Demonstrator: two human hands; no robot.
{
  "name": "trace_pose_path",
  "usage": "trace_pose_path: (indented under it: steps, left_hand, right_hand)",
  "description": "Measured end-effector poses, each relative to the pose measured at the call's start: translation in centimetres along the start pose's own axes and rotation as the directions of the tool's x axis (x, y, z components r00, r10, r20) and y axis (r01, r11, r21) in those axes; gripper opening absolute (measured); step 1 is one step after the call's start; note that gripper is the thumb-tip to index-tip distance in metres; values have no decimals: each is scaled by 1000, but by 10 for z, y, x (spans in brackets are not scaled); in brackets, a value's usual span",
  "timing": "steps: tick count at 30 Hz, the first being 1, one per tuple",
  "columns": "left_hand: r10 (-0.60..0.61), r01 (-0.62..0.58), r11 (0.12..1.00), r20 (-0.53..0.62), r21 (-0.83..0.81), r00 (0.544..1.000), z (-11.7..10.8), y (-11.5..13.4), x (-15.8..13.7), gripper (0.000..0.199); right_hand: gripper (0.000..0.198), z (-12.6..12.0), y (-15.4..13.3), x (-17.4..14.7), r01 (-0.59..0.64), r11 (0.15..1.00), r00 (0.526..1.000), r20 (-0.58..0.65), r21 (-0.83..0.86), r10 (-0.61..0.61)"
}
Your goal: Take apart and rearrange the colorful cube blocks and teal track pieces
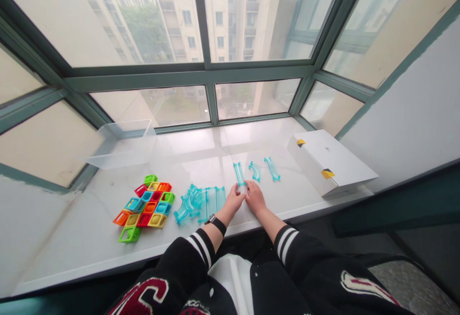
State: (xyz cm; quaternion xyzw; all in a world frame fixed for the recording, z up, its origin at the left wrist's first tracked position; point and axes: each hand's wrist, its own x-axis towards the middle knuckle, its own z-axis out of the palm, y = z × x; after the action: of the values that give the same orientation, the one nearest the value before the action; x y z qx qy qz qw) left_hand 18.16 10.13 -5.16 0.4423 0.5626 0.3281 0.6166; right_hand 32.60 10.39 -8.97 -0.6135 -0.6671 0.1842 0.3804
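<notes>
You face a white ledge [89, 228] that bears, near its front edge, a teal track pile [195, 201]. A white box [334, 157] stands well to the right of that pile, a clear bin [122, 157] farther back on its left, and a coloured block cluster [149, 207] just left of it. Immediately right of the pile, your left hand [233, 201] and right hand [255, 196] meet, fingers pinching the near end of a straight track piece [238, 173]. Farther right of the pile lie a loose straight piece [272, 169] and, closer in, a curved piece [255, 171].
</notes>
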Motion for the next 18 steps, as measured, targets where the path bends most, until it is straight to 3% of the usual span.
trace_pose_path:
  steps: [18]
  left_hand:
    - [16, -16, 1000, 3, 8, 1000, -1, 1, -4, 97]
  right_hand:
    - [53, 1, 3, 0, 17, 999, 1000, 1, -39, -17]
